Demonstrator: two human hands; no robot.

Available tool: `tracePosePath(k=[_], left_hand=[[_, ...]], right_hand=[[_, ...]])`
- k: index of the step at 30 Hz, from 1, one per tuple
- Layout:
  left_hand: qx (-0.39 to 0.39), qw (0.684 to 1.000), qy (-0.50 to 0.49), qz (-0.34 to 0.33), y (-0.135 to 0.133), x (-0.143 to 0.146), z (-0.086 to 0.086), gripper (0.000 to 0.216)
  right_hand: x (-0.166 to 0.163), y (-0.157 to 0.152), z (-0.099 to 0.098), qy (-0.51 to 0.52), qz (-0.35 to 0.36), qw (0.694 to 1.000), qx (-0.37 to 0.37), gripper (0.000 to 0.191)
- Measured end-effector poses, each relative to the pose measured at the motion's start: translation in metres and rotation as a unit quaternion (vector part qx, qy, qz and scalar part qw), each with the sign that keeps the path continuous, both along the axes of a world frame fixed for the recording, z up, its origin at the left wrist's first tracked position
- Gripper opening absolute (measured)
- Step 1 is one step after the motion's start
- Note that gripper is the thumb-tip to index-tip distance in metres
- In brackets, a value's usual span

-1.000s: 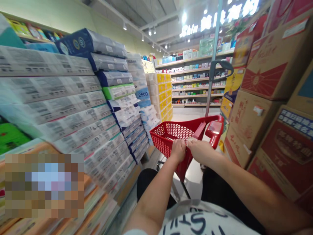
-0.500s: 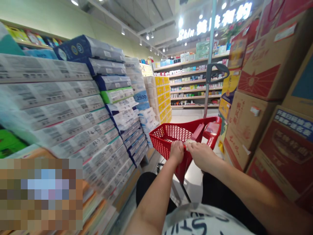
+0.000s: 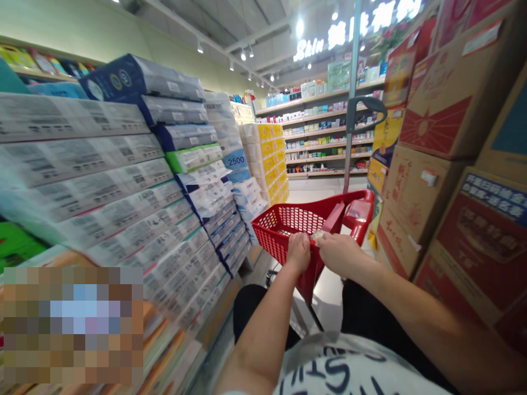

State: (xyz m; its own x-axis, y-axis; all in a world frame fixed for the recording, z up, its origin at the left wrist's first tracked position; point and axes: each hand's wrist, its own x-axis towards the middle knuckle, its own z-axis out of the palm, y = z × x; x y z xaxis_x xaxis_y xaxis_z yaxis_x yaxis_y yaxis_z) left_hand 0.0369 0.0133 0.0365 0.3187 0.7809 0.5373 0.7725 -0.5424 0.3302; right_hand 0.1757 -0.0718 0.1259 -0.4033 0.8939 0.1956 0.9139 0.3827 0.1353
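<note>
A red plastic shopping cart (image 3: 267,238) stands in front of me, its slotted basket turned to the left. My left hand (image 3: 299,251) is closed over the near rim of the basket. Beside it, my right hand (image 3: 341,253) is also closed at the rim, a little to the right. Something small and pale (image 3: 318,235) shows at the right fingertips; I cannot make out what it is. Behind my right hand a pinkish-red panel (image 3: 332,218) slants up inside the cart. The undersides of both hands are hidden.
Stacked paper packs (image 3: 102,164) line the left side, with yellow packs (image 3: 272,153) farther on. Cartons (image 3: 432,203) rise close on the right. A pole with a grey handle (image 3: 349,120) stands beyond the cart. Stocked shelves (image 3: 325,134) are at the back.
The view has shifted slightly, so the stacks on the left and the shelves sit a little differently. Both hands keep their hold on the cart.
</note>
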Motion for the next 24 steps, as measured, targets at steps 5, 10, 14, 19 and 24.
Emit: tracePosePath(k=[5,10,14,19,24], left_hand=[[-0.004,1.0,0.028,-0.002,0.004,-0.005,-0.001,0.036],[0.01,1.0,0.001,0.003,0.009,-0.01,-0.005,0.036],[-0.012,1.0,0.022,0.014,0.012,-0.006,-0.002,0.036],[-0.025,0.999,0.04,0.016,0.015,-0.007,0.002,0.033],[-0.011,0.999,0.03,0.005,0.007,-0.005,0.002,0.036]], right_hand=[[-0.009,0.003,-0.008,-0.006,0.01,0.998,0.055,0.028],[0.013,-0.003,-0.004,0.021,0.066,0.997,0.039,0.025],[0.009,0.003,-0.012,0.035,0.048,0.995,0.085,0.028],[0.017,0.01,-0.011,0.068,0.08,0.993,0.056,0.032],[0.046,0.011,0.006,0.154,0.074,0.983,-0.063,0.043]])
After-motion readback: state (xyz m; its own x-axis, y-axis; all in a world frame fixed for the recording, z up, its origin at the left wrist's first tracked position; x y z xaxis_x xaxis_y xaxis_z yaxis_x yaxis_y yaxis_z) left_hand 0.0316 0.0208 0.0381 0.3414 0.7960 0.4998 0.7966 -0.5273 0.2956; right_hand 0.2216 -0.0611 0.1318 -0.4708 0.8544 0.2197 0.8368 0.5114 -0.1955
